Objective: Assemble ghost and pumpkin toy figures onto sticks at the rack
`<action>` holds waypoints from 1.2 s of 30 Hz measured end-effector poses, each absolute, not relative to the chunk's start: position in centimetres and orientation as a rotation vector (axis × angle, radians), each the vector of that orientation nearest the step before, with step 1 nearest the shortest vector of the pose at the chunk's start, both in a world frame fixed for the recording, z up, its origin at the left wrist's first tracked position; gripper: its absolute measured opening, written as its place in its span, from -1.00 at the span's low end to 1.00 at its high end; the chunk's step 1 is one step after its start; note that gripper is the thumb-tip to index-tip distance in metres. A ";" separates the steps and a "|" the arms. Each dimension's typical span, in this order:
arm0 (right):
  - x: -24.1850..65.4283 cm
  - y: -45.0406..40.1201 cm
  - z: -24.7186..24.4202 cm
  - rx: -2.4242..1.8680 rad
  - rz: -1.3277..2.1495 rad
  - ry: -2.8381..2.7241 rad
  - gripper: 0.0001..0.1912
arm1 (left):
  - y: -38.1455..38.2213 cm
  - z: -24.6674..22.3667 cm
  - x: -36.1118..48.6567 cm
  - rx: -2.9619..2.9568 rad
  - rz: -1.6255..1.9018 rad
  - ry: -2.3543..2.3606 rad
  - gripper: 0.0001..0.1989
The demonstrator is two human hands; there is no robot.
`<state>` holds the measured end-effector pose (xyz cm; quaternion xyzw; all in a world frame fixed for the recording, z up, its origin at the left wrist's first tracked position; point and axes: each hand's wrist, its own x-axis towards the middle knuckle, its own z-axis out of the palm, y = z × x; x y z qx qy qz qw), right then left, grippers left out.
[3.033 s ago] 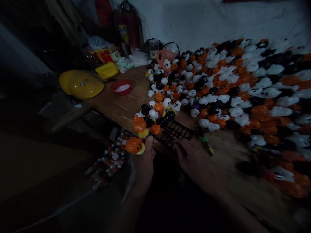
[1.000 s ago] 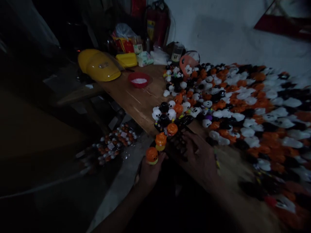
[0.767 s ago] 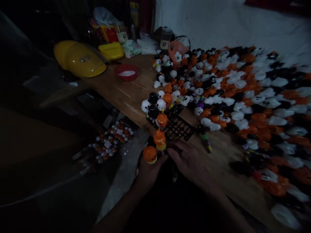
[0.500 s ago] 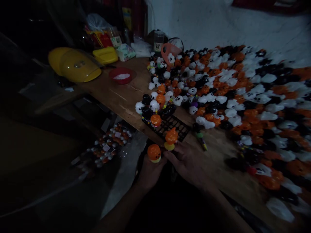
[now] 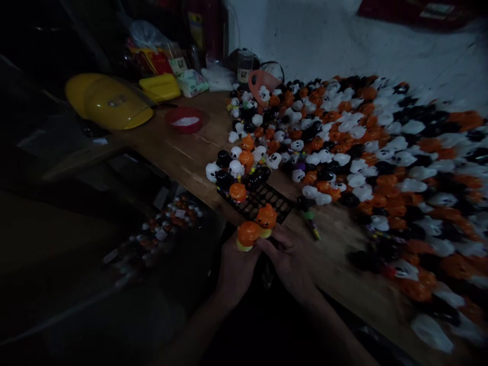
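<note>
My left hand (image 5: 238, 262) is closed round an orange pumpkin-headed toy (image 5: 247, 234) with a yellow collar; its lower part is hidden in the fingers. My right hand (image 5: 284, 249) grips a second orange toy (image 5: 266, 217), whose head has a pointed top and a small dark face. The two heads touch or nearly touch just off the table's front edge. Right behind them lies a black slotted rack (image 5: 263, 201), with several white, black and orange figure toys standing in its far-left part. A toy with a green collar and a candy-coloured tube (image 5: 310, 223) lies right of the rack.
A large heap of white ghost, orange pumpkin and black toys (image 5: 354, 147) covers the right of the wooden table (image 5: 183, 152). Further left are a red bowl (image 5: 185, 120) with white contents, a yellow container (image 5: 160, 88) and a yellow helmet-like object (image 5: 110, 101). Packed toys (image 5: 171, 218) sit below the table.
The toy in my left hand has moved right and up, closing the gap to the one in my right hand. The right-hand toy has dropped slightly. The whole view has shifted a little.
</note>
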<state>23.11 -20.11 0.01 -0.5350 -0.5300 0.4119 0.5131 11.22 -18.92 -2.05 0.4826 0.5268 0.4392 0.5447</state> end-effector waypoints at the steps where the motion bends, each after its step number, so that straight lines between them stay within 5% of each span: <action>1: 23.3 -20.2 -0.1 -1.319 0.977 -1.259 -0.87 | -19.0 -2.0 11.2 1.164 1.025 1.232 -0.80; 8: 24.5 -20.6 0.8 -1.461 1.007 -1.120 -0.74 | -19.5 -3.2 10.0 0.989 1.026 1.310 -0.74; 28: 28.8 -23.3 -1.6 -2.262 0.189 -1.635 -0.71 | -18.4 -1.5 10.3 1.032 0.810 1.083 -0.78; 36: 31.1 -22.0 0.6 -2.372 0.165 -1.457 -0.71 | -17.6 -2.0 12.1 1.021 0.829 1.245 -0.61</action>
